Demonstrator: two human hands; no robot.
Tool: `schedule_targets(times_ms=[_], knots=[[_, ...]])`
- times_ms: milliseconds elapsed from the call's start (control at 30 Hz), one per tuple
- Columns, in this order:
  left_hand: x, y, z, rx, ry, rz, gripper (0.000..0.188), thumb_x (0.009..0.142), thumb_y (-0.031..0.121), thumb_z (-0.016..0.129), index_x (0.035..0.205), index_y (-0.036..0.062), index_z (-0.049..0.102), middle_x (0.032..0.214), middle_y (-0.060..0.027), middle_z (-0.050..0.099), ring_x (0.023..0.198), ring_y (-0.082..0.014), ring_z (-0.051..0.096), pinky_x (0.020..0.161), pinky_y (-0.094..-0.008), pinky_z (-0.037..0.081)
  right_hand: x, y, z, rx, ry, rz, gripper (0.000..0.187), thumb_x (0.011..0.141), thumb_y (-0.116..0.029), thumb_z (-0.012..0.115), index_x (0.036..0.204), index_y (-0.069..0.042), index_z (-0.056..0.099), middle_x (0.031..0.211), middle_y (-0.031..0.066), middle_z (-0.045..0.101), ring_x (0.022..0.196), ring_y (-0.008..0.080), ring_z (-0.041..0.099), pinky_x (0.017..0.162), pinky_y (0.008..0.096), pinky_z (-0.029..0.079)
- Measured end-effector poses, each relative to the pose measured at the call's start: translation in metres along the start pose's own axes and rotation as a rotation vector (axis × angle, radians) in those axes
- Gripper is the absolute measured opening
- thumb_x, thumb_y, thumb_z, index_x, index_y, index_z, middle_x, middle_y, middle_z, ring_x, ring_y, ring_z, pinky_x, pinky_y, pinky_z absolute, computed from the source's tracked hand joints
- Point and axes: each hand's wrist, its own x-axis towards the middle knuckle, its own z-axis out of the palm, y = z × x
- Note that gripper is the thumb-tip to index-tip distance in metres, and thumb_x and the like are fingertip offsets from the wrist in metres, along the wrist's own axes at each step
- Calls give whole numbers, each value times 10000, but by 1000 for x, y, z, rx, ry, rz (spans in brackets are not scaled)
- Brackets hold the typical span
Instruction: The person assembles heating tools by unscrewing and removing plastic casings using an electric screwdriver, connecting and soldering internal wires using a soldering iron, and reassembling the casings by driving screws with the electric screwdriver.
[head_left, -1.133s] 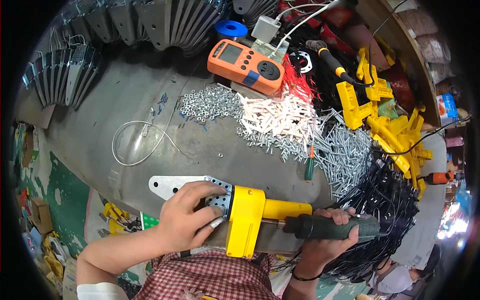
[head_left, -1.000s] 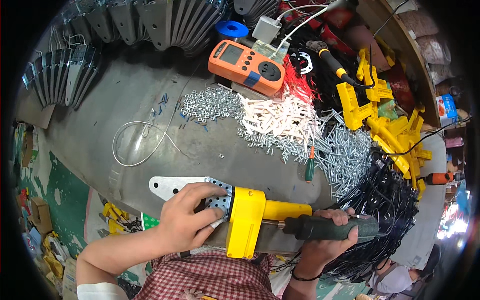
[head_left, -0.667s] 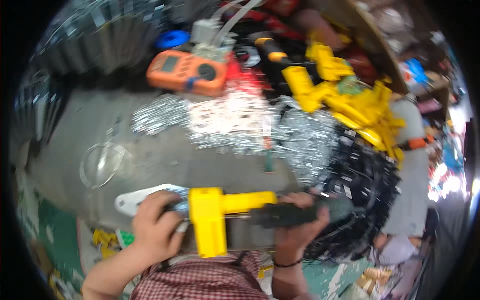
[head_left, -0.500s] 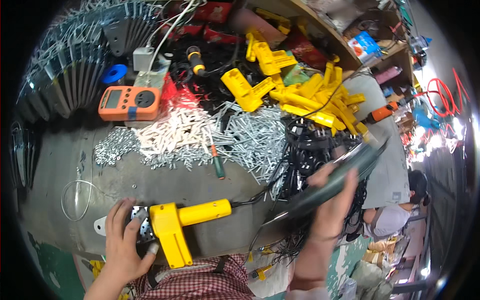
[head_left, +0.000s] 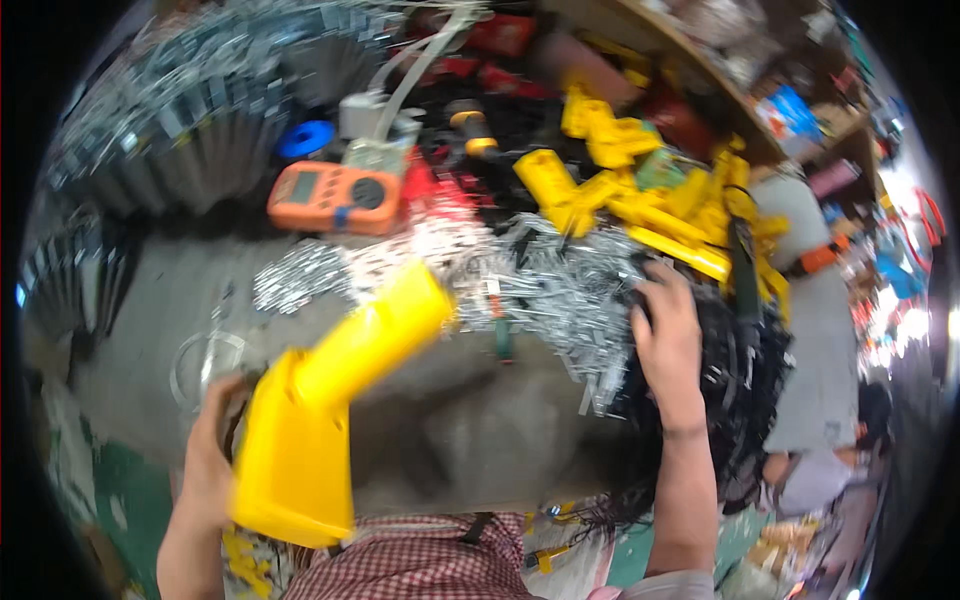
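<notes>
The left hand [head_left: 208, 465] holds a yellow housing [head_left: 298, 450]; the right hand [head_left: 672, 345] spreads beside silvery screws [head_left: 575, 305].

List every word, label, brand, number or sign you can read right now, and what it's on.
None can be read.
Orange rectangular meter with grey screen: screen and markings too blurred.
Blue-and-white package: too small and blurred.
Yellow plastic housing at the left hand: no lettering distinguishable.
</notes>
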Motion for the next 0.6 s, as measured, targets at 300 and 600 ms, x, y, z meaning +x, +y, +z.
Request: schedule_targets(times_ms=[300, 600], knots=[[-12, -74, -79, -628, 99, -453, 515, 821, 243, 628, 1237, -30, 494, 1128, -86, 589, 1002, -164, 565, 866, -295, 439, 52, -146, 76, 809, -368, 102, 155, 814, -98, 610, 933, -3, 576, 799, 132, 611, 735, 228, 602, 680, 336, 468], [2, -61, -79, 92, 319, -227, 302, 808, 115, 599, 1055, -59, 603, 1019, -101, 611, 931, -149, 559, 800, -266, 435, 156, -136, 141, 1029, -264, 83, 154, 810, -70, 626, 913, 32, 572, 817, 110, 656, 762, 156, 637, 695, 281, 494]])
